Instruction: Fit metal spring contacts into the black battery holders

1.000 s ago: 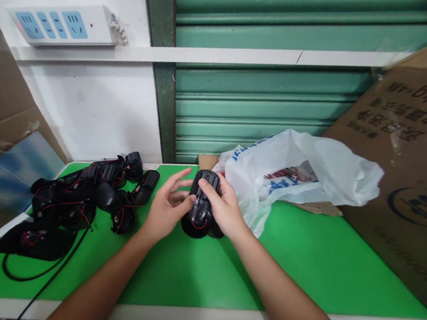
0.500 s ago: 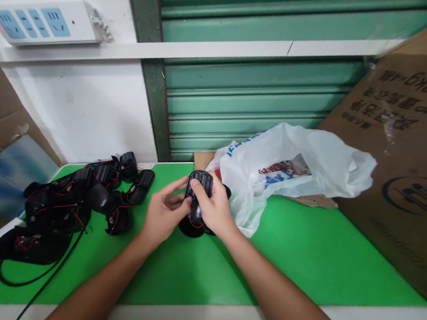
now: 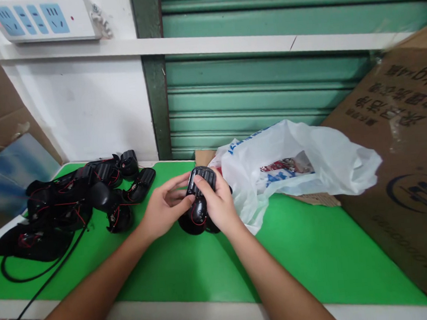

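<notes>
A black plastic part with red wiring [image 3: 198,207] stands upright on the green table top [image 3: 304,261]. My right hand [image 3: 219,204] is wrapped round its right side, thumb pressed on its ribbed top. My left hand [image 3: 164,207] touches its left side with curled fingers, index finger reaching to the top. A pile of similar black parts with red wires [image 3: 71,202] lies at the left of the table.
A white plastic bag [image 3: 296,162] with printed contents lies just right of my hands. A large cardboard box [image 3: 404,163] leans at the right. A white power strip [image 3: 42,18] sits on the wall shelf. A black cable [image 3: 40,274] trails off the table's left front.
My hands and the black part have hardly moved; my right thumb has shifted slightly on the ribbed top. The view has drifted a little.
</notes>
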Tool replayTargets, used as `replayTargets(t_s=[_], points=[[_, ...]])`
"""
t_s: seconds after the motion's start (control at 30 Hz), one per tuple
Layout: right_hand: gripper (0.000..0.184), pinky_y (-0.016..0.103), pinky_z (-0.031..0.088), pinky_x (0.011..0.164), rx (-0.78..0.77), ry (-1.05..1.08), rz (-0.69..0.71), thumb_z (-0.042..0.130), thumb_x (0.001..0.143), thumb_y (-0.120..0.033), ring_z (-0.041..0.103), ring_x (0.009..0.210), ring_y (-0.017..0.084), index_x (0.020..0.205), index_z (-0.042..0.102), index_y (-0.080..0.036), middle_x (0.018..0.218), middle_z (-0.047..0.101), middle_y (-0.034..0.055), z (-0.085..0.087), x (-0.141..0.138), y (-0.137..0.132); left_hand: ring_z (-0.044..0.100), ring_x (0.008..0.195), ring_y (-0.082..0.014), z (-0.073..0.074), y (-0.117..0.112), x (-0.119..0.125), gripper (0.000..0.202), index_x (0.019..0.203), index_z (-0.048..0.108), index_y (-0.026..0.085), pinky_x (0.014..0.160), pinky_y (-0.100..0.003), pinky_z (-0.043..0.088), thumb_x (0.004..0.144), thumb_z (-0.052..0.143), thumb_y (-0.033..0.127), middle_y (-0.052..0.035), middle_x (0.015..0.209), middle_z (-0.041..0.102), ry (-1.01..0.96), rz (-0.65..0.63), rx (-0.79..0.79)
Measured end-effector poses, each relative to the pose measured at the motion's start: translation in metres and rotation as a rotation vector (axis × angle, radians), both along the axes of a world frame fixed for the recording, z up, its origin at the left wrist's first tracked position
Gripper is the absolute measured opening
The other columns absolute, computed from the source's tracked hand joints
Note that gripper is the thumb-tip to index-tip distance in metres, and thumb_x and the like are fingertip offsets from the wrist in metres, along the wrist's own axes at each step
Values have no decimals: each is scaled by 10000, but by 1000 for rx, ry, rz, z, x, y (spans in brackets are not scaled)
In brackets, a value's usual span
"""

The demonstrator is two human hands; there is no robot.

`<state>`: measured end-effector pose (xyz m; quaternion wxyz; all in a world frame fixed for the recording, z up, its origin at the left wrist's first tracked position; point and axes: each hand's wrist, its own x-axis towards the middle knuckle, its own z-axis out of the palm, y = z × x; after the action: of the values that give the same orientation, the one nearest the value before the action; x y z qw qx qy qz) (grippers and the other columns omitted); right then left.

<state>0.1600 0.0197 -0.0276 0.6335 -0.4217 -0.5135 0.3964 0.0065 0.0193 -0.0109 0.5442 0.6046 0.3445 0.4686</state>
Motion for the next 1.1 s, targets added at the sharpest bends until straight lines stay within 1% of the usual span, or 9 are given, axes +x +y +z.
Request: replayTargets(t_s=[0.1,0.2,0.37,0.6,0.83,0.97,1.1], points=[[261,307,482,799,-10,14,16,664,923,-481,611,855,189,991,633,-231,883,634,-15,-1,0,0,757,1016,-251,-1,-1,0,633,1371,660,153,852,-335,634,802,834,370,-175,1294,732,18,18,11],[262,307,480,791,-13,7,14,668,921,-485,606,843,189,974,636,-231,868,629,-15,-2,-1,0,754,1013,-247,-2,-1,1,634,1369,658,149,849,-330,629,799,837,362,-176,1286,729,22,29,5],[266,311,479,807,-27,20,18,674,915,-486,612,862,193,988,644,-232,884,640,-14,-2,-1,-1,757,967,-229,-3,1,-1,622,1350,661,144,837,-332,629,801,835,378,-173,1275,730,-1,4,-16],[284,325,478,831,-31,29,24,675,916,-504,613,882,199,993,648,-231,895,642,-9,-4,-1,0,760,1002,-250,-4,4,-2,630,1334,671,149,869,-365,631,782,855,391,-176,1300,728,-36,-24,-48],[285,323,467,827,-42,17,-14,671,913,-497,595,859,187,987,639,-224,896,625,-15,-5,-1,0,761,1061,-281,-6,4,-1,635,1347,670,158,916,-396,626,784,858,384,-182,1341,713,-62,-52,-68],[296,324,468,851,-42,3,-36,666,915,-504,603,892,193,994,637,-220,911,631,-9,-6,-2,0,751,1101,-300,-6,4,1,654,1364,663,159,951,-417,612,782,858,388,-182,1342,713,-70,-47,-103],[305,321,471,855,-50,1,-51,666,912,-511,607,903,194,1002,645,-220,914,639,-5,-6,-2,-1,744,1112,-304,-7,2,1,640,1348,671,148,944,-411,609,788,850,401,-184,1325,723,-80,-36,-111]])
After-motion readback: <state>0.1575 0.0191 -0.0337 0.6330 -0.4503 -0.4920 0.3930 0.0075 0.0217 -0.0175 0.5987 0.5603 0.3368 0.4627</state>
